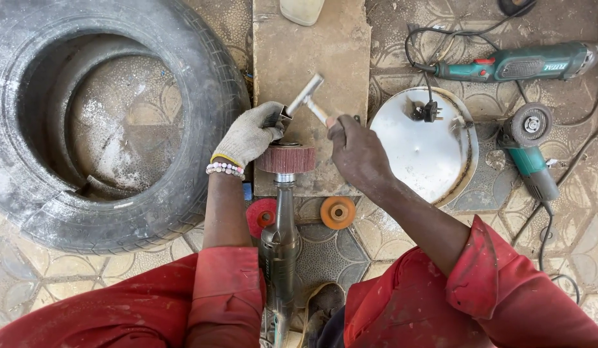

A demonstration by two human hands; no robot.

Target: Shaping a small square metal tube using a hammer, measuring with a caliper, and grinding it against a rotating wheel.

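Two hands: gloved left hand [248, 134] clamps metal piece above reddish flap wheel [286, 158]; right hand [355, 149] grips hammer [310, 96].

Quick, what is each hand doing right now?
Left hand: gloved, closed on a small dark metal piece above the flap wheel.
Right hand: bare, fingers closed on the handle of a hammer.

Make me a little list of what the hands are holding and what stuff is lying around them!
left hand: gloved, grips a small metal piece above the flap wheel
right hand: bare, holds a hammer by its handle
polisher: lies between the knees, flap wheel on its end
board: under the hands
tyre: at the left
metal lid: round, at the right, plug on it
angle grinder: teal, beside the lid
discs: red and orange, on the floor
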